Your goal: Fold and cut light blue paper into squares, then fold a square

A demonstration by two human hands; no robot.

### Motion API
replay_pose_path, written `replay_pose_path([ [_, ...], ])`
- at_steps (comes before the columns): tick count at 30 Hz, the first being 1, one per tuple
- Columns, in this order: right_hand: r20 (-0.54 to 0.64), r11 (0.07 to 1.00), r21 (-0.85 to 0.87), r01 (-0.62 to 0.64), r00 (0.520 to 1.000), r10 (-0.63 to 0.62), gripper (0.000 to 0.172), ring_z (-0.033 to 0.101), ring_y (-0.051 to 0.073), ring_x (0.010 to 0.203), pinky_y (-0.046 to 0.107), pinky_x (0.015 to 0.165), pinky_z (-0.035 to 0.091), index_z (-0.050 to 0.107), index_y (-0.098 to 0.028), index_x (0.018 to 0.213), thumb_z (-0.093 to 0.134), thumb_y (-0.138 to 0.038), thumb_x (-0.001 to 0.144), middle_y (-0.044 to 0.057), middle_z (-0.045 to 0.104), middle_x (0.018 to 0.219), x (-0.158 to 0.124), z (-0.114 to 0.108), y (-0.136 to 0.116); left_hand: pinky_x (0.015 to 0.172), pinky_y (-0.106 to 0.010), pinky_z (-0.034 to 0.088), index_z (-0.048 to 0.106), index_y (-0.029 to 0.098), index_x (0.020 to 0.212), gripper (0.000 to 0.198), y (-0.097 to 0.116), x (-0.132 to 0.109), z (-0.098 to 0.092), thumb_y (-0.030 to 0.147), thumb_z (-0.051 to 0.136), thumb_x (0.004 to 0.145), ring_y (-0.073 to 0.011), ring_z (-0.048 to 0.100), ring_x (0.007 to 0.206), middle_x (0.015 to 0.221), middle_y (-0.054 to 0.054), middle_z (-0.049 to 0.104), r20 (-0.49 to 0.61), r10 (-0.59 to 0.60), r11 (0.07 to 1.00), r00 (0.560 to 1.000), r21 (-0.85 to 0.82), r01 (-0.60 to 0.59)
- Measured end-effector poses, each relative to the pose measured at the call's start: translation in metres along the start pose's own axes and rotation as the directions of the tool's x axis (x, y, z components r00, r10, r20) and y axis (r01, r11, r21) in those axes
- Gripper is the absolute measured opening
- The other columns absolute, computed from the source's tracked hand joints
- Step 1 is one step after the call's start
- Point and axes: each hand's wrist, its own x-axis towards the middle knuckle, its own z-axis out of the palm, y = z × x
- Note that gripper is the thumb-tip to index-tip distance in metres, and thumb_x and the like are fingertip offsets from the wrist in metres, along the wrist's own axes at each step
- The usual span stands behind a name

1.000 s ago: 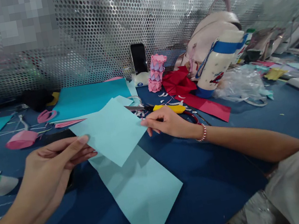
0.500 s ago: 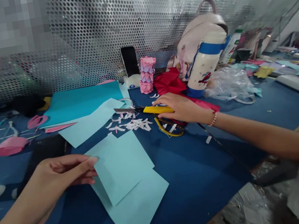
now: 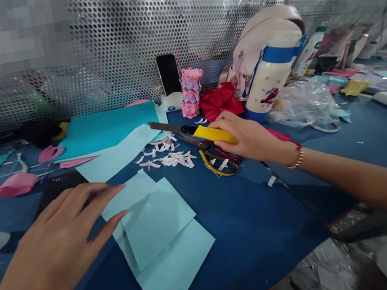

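Note:
My right hand (image 3: 242, 136) is closed around the yellow handle of a utility knife (image 3: 215, 134), whose dark blade points left. Just below it on the table lie scissors (image 3: 233, 168) with yellow and dark handles, partly covered by the knife and hand. My left hand (image 3: 70, 232) is open, thumb and fingers apart, over the left edge of light blue paper sheets (image 3: 162, 220). These overlap on the table, the upper piece slightly raised. White paper scraps (image 3: 177, 159) are heaped beyond them.
Behind stand a phone (image 3: 168, 74), a pink-and-purple folded paper column (image 3: 192, 93), a bottle (image 3: 273, 76) and a backpack (image 3: 266, 27). Blue sheets (image 3: 108, 127) lie at the back left, a red paper shape (image 3: 221, 101) near the bottle. A plastic bag (image 3: 302, 105) lies right.
My left hand has let go of the light blue paper and opened its fingers. The knife in my right hand has lifted and shifted slightly right. The view has shifted a little.

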Motion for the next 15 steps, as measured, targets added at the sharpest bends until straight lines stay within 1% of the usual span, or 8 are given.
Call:
replay_pose_path([
  [1, 0.001, 0.997, 0.072, 0.026, 1.000, -0.026, 0.037, 0.074, 0.030, 0.107, 0.038, 0.086, 0.060, 0.067, -0.016, 0.141, 0.064, -0.033, 0.108, 0.017, 0.070, 0.135, -0.009, -0.007, -0.003, 0.133, -0.048, 0.035, 0.078, 0.041, 0.144, 0.048, 0.003, -0.002, 0.002, 0.059, 0.075, 0.099, -0.0359, 0.062, 0.143, 0.150, 0.000, 0.073, 0.072, 0.168, 0.976, 0.983, 0.130, -0.176],
  [2, 0.001, 0.986, 0.155, 0.055, 0.998, -0.055, 0.035, 0.074, 0.029, 0.109, 0.038, 0.091, 0.060, 0.068, -0.017, 0.139, 0.065, -0.035, 0.108, 0.015, 0.072, 0.131, -0.020, -0.015, -0.008, 0.137, -0.050, 0.031, 0.065, 0.042, 0.159, 0.048, 0.007, -0.004, 0.006, 0.049, 0.058, 0.112, -0.0338, 0.057, 0.152, 0.165, 0.002, 0.064, 0.183, 0.322, 0.901, 0.929, 0.242, -0.360],
  [3, 0.006, 0.970, 0.231, 0.073, 0.997, -0.076, 0.033, 0.075, 0.028, 0.111, 0.037, 0.093, 0.061, 0.068, -0.019, 0.137, 0.067, -0.035, 0.108, 0.014, 0.074, 0.128, -0.032, -0.022, -0.014, 0.139, -0.050, 0.029, 0.051, 0.042, 0.170, 0.053, 0.011, -0.005, 0.011, 0.037, 0.046, 0.118, -0.0304, 0.053, 0.159, 0.176, 0.003, 0.054, 0.283, 0.435, 0.810, 0.855, 0.291, -0.508],
  [5, 0.041, 0.944, 0.317, 0.093, 0.993, -0.111, 0.031, 0.077, 0.025, 0.111, 0.035, 0.095, 0.062, 0.070, -0.022, 0.136, 0.068, -0.032, 0.106, 0.011, 0.076, 0.126, -0.059, -0.034, -0.027, 0.142, -0.042, 0.024, 0.029, 0.040, 0.180, 0.064, 0.017, -0.007, 0.022, 0.026, 0.042, 0.119, -0.0237, 0.043, 0.169, 0.187, 0.005, 0.038, 0.389, 0.564, 0.683, 0.729, 0.277, -0.676],
  [7, 0.128, 0.933, 0.354, 0.063, 0.985, -0.115, 0.033, 0.079, 0.022, 0.109, 0.032, 0.096, 0.063, 0.070, -0.023, 0.138, 0.067, -0.026, 0.105, 0.010, 0.077, 0.127, -0.086, -0.043, -0.040, 0.144, -0.038, 0.019, 0.021, 0.036, 0.182, 0.067, 0.021, -0.008, 0.033, 0.029, 0.045, 0.119, -0.0212, 0.039, 0.171, 0.189, 0.005, 0.032, 0.421, 0.620, 0.624, 0.662, 0.246, -0.741],
  [8, 0.166, 0.931, 0.364, 0.033, 0.981, -0.100, 0.034, 0.080, 0.021, 0.107, 0.031, 0.093, 0.064, 0.070, -0.024, 0.138, 0.066, -0.023, 0.104, 0.009, 0.077, 0.127, -0.098, -0.047, -0.046, 0.144, -0.036, 0.019, 0.021, 0.034, 0.183, 0.067, 0.021, -0.008, 0.038, 0.033, 0.045, 0.120, -0.0208, 0.038, 0.172, 0.189, 0.005, 0.031, 0.426, 0.625, 0.621, 0.654, 0.237, -0.747],
  [11, 0.281, 0.933, 0.356, -0.054, 0.958, -0.052, 0.041, 0.082, 0.019, 0.101, 0.027, 0.084, 0.065, 0.070, -0.027, 0.142, 0.063, -0.020, 0.103, 0.008, 0.077, 0.127, -0.130, -0.051, -0.058, 0.143, -0.032, 0.021, 0.021, 0.030, 0.183, 0.065, 0.019, -0.007, 0.045, 0.040, 0.039, 0.122, -0.0194, 0.037, 0.172, 0.187, 0.004, 0.034, 0.434, 0.609, 0.635, 0.664, 0.234, -0.736],
  [15, 0.301, 0.947, 0.318, -0.053, 0.953, -0.047, 0.043, 0.083, 0.018, 0.092, 0.025, 0.073, 0.064, 0.069, -0.028, 0.144, 0.059, -0.018, 0.103, 0.007, 0.078, 0.123, -0.153, -0.050, -0.063, 0.141, -0.023, 0.004, 0.020, 0.029, 0.183, 0.064, 0.018, -0.005, 0.045, 0.038, 0.037, 0.122, -0.0137, 0.028, 0.174, 0.188, 0.006, 0.029, 0.449, 0.625, 0.609, 0.639, 0.231, -0.759],
])
